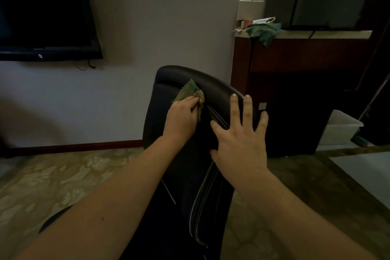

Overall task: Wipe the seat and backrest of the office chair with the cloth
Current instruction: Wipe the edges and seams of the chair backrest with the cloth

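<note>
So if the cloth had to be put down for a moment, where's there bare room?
The carpet left of the chair, up to the wall, is bare. The counter is crowded at its left end by a second cloth and a tube.

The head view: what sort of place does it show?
Probably a hotel room or similar lodging: a flat television is mounted on the wall, a floral carpet lies underfoot, and a dark wooden counter stands near the office chair.
</note>
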A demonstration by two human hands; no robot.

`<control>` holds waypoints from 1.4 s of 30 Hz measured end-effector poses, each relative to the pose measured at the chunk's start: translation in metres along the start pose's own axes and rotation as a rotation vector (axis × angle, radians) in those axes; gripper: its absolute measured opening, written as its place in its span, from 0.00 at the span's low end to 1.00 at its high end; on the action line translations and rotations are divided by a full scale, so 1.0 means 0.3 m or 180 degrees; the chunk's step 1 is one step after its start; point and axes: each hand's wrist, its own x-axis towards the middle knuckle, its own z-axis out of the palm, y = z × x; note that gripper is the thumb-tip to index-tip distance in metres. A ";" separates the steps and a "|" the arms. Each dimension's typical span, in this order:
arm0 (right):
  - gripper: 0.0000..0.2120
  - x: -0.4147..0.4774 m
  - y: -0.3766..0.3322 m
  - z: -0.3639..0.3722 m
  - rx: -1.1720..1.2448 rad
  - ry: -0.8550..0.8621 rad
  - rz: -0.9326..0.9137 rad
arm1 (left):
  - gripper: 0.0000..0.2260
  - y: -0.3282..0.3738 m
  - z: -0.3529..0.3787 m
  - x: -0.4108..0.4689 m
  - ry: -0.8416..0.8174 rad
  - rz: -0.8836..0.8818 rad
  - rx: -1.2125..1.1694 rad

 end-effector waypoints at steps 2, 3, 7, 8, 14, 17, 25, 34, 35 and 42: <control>0.25 0.011 -0.010 0.004 0.0034 0.0023 -0.0021 | 0.15 0.001 0.006 -0.005 0.0031 -0.0043 0.0030; 0.25 0.019 -0.018 0.006 0.0032 0.0018 -0.0001 | 0.15 0.004 0.011 -0.018 0.0056 -0.0050 0.0010; 0.24 0.030 -0.041 0.019 -0.0080 0.0054 0.0133 | 0.15 0.036 0.032 -0.087 0.0075 -0.0010 -0.0118; 0.24 0.027 -0.044 0.021 -0.0100 0.0075 0.0148 | 0.15 0.040 0.031 -0.100 0.0049 -0.0022 -0.0108; 0.26 0.024 -0.046 0.023 -0.0125 0.0080 0.0155 | 0.16 -0.003 -0.009 -0.054 -0.0170 0.0220 0.0192; 0.24 0.025 -0.051 0.030 -0.0024 0.0147 0.0213 | 0.14 -0.018 -0.013 -0.001 -0.0042 0.0091 0.0101; 0.21 0.030 -0.045 0.069 0.0001 0.0332 0.0320 | 0.14 0.003 0.031 -0.056 0.0172 0.0091 -0.0082; 0.20 0.041 -0.050 0.066 -0.0074 0.0324 0.0295 | 0.16 -0.047 0.015 -0.014 -0.0018 0.0156 0.0216; 0.20 0.042 -0.049 0.065 -0.0067 0.0313 0.0288 | 0.16 -0.043 0.014 0.002 0.0001 0.0073 0.0211; 0.18 0.037 -0.052 0.059 -0.0056 0.0308 0.0323 | 0.15 -0.013 0.023 -0.026 0.0141 0.0048 0.0061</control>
